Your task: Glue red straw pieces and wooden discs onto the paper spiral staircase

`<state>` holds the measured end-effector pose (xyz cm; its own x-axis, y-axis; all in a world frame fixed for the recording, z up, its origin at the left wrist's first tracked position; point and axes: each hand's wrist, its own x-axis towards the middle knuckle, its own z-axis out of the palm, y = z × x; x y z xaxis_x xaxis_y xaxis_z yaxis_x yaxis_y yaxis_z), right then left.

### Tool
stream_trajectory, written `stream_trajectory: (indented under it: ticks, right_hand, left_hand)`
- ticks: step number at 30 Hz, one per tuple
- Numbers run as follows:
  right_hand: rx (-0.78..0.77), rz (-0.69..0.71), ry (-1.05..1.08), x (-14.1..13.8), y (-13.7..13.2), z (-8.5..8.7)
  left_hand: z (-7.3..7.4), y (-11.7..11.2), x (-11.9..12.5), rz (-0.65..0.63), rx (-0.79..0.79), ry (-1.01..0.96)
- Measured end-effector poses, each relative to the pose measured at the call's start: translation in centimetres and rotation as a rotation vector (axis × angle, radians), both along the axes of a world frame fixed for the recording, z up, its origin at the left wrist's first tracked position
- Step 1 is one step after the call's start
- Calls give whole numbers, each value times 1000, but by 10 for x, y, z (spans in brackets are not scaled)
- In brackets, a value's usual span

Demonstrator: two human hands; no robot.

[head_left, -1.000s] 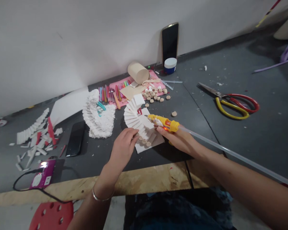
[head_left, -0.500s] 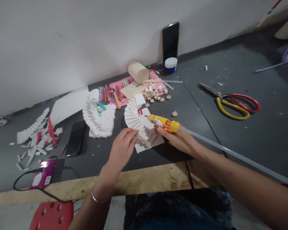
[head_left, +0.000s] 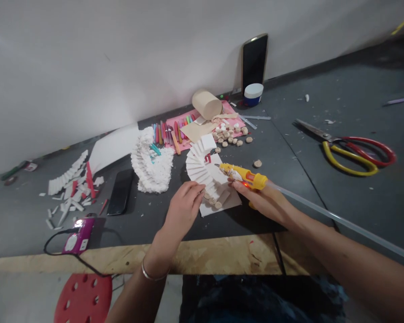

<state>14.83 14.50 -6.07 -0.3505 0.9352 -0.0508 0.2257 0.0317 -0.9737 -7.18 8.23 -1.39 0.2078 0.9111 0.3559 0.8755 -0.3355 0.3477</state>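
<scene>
- Gripping the glue gun (head_left: 256,179), the right hand (head_left: 263,200) has its fingers curled round the yellow body, a red light glowing beside them.
- The gun's nozzle points left, past the right fingertips, over the card (head_left: 207,211); a clear glue stick (head_left: 323,215) runs out behind, above the forearm.
- The left hand (head_left: 182,207) has thumb and fingers drawn narrow at the card's left side; whether they pinch a disc, I cannot tell.
- Just right of those fingertips, a short row of wooden discs (head_left: 217,205) lies on the card.
- Directly beyond the left fingers, white steps (head_left: 195,168) curve up to a white block (head_left: 208,141).
- Past both hands' fingers lies a pile of loose discs (head_left: 227,136); one stray disc (head_left: 257,163) sits nearer the right fingers, just beyond the gun.
- Left of the left fingers are a rough white model (head_left: 155,172) and, further out, a phone (head_left: 120,192).
- Well right of the right fingers lie open scissors (head_left: 335,141).
</scene>
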Motion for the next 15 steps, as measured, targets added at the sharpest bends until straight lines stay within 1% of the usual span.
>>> stream_trajectory:
  ticks: [5, 7, 10, 13, 15]
  right_hand:
    - [31, -11, -50, 3, 2, -4]
    - [27, -15, -44, 4, 2, -3]
    - [31, -21, -8, 4, 3, -2]
    - [2, -23, 1, 2, 2, -1]
    - [-15, -25, -4, 2, 1, -1]
  left_hand:
    - [4, -3, -2, 30, -51, -52]
    - [7, -8, -2, 82, -45, -89]
    - [9, -17, 0, 195, -21, -160]
    - [5, -25, 3, 281, -51, -214]
    - [0, -27, 5, 317, -78, -232]
